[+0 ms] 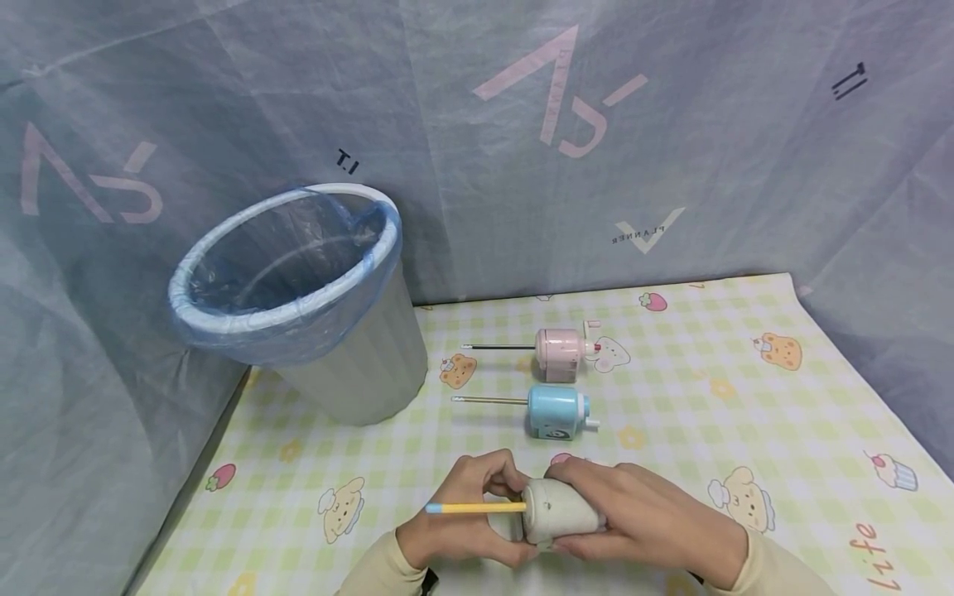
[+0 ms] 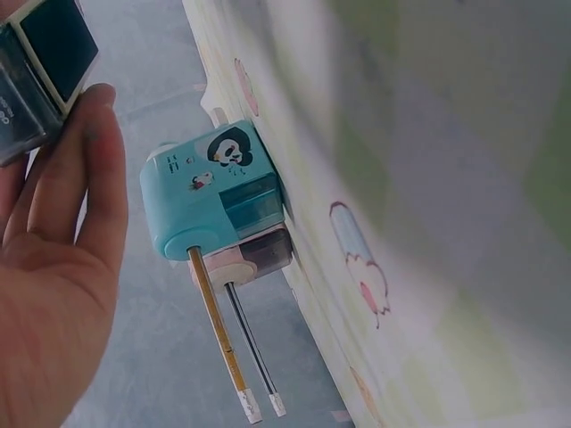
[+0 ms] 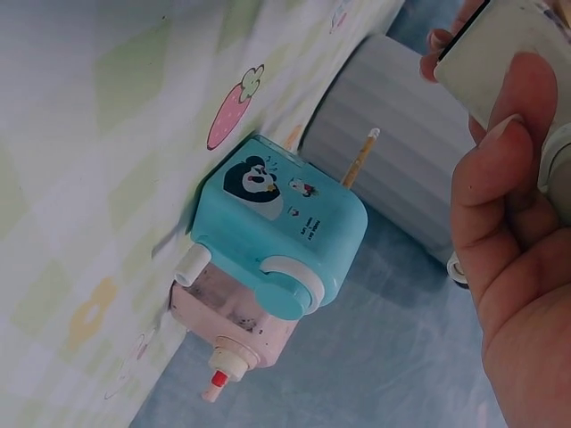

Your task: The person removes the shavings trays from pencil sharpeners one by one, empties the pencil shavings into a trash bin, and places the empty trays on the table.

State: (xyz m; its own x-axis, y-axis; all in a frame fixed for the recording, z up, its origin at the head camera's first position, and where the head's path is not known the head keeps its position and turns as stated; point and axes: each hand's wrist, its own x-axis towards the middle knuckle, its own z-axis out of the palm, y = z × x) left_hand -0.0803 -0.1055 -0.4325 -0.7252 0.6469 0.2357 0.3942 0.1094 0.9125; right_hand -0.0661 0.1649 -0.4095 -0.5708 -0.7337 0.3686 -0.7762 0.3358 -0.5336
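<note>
Head view — sharpener (image 1: pixel 561 511) between hands (image 1: pixel 551 517)

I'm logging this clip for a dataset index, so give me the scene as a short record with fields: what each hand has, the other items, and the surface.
left hand: fingers on the yellow pencil by the sharpener's mouth
right hand: grips the white sharpener
white sharpener: held just above the mat, yellow pencil inserted
blue sharpener: on the mat, pencil inserted
pink sharpener: behind the blue one, pencil inserted
bin: far left, lined with a clear bag
surface: checked mat with cartoon prints
</note>
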